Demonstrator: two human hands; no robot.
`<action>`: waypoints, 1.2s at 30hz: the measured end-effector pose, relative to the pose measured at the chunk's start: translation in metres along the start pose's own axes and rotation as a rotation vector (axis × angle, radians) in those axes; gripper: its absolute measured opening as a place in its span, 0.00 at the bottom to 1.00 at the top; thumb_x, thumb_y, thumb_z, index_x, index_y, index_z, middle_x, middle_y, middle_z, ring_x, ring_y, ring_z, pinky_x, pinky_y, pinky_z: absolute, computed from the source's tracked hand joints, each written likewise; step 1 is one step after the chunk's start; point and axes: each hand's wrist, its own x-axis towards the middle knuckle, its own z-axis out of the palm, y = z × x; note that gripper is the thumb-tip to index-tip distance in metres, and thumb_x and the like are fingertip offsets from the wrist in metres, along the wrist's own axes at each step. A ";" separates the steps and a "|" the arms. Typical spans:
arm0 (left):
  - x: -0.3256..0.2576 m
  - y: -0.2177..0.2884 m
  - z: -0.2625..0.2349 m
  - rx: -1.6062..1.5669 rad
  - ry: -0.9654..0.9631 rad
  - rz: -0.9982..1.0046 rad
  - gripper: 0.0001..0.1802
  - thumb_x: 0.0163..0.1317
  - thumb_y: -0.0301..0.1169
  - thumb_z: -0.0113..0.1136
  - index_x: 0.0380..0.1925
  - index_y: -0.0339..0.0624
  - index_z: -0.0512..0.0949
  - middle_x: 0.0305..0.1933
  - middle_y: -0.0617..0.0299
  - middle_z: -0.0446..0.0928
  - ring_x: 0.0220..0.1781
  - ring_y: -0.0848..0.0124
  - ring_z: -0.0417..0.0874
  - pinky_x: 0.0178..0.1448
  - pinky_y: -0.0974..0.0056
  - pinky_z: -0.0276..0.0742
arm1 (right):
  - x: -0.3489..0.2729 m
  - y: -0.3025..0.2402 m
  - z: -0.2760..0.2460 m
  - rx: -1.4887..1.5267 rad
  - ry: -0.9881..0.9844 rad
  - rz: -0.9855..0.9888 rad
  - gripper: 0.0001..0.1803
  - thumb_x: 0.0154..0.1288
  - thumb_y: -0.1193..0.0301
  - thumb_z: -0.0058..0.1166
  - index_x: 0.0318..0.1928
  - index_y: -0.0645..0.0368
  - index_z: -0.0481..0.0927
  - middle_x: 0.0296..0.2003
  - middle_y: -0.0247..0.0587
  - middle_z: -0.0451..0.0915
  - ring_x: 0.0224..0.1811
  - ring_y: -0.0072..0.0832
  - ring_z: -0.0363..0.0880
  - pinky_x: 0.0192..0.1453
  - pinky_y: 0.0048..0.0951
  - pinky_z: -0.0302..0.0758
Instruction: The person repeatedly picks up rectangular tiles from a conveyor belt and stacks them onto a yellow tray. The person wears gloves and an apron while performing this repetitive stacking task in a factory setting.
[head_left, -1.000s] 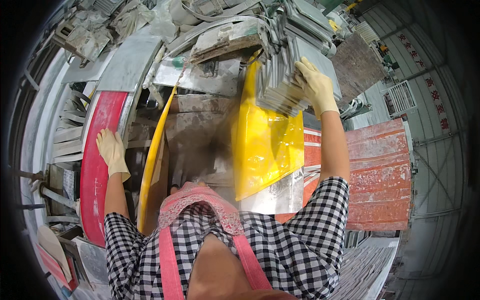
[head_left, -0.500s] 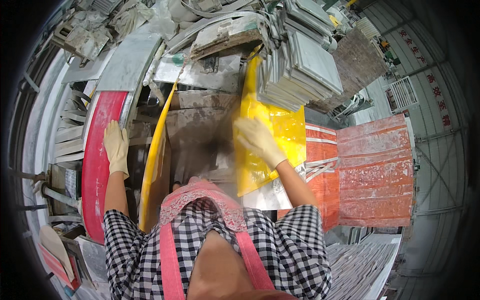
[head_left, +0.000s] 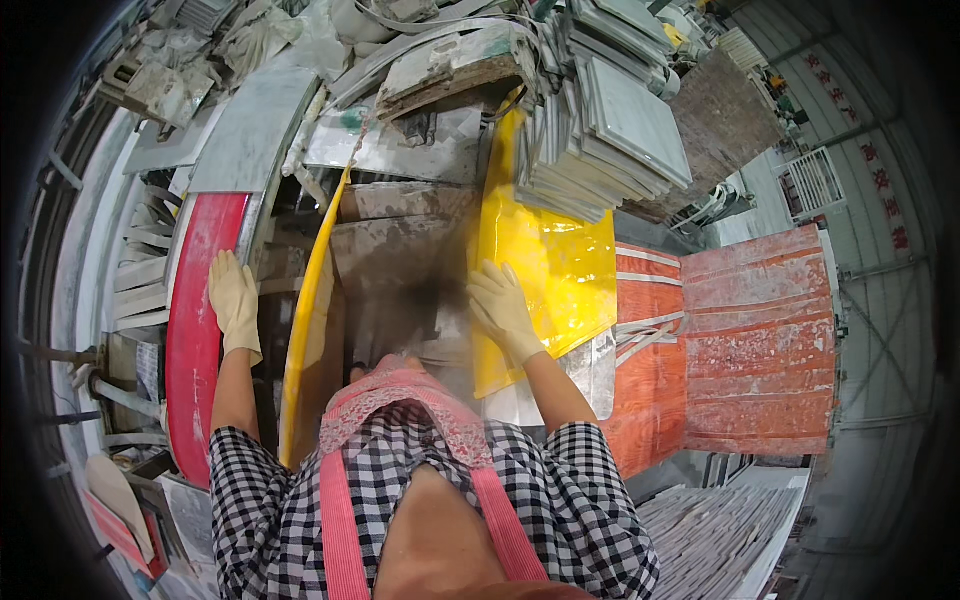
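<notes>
While both hands lie flat and open, left hand [head_left: 234,300] on red slab [head_left: 195,330], right hand [head_left: 502,308] on yellow slab [head_left: 550,270].

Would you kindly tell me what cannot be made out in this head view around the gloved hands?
- Lower edge of the glossy yellow slab: hidden behind the right hand and forearm.
- Gap between the yellow slab and the thin yellow-edged slab: dark and blurred.
- Left hand beside the red curved panel: contact unclear.
- Stacked grey tiles: count unreadable, bent by fisheye.
</notes>
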 end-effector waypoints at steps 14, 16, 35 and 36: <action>0.002 0.000 -0.003 -0.042 -0.056 -0.040 0.27 0.79 0.35 0.44 0.73 0.34 0.69 0.77 0.43 0.69 0.80 0.50 0.67 0.84 0.50 0.57 | 0.001 -0.001 0.005 -0.053 -0.019 -0.001 0.10 0.64 0.70 0.60 0.45 0.57 0.86 0.54 0.40 0.83 0.68 0.46 0.74 0.76 0.58 0.64; 0.005 0.004 -0.007 -0.084 -0.126 -0.114 0.28 0.78 0.34 0.43 0.73 0.34 0.69 0.76 0.42 0.70 0.80 0.50 0.67 0.84 0.50 0.57 | 0.004 -0.002 0.007 -0.045 0.007 -0.005 0.11 0.62 0.70 0.60 0.43 0.61 0.86 0.52 0.46 0.84 0.67 0.49 0.75 0.76 0.57 0.64; -0.005 0.011 -0.003 0.014 0.025 -0.077 0.28 0.75 0.37 0.49 0.69 0.31 0.73 0.73 0.44 0.74 0.78 0.53 0.72 0.84 0.52 0.58 | 0.001 -0.002 0.000 -0.065 -0.130 0.043 0.14 0.69 0.69 0.59 0.51 0.57 0.89 0.61 0.44 0.84 0.75 0.51 0.69 0.83 0.56 0.56; -0.006 0.011 -0.003 0.003 0.018 -0.087 0.28 0.75 0.37 0.49 0.69 0.31 0.73 0.73 0.44 0.74 0.78 0.53 0.72 0.84 0.52 0.58 | 0.000 -0.002 0.000 -0.067 -0.118 0.037 0.14 0.69 0.69 0.59 0.51 0.57 0.88 0.61 0.44 0.84 0.75 0.50 0.69 0.83 0.56 0.56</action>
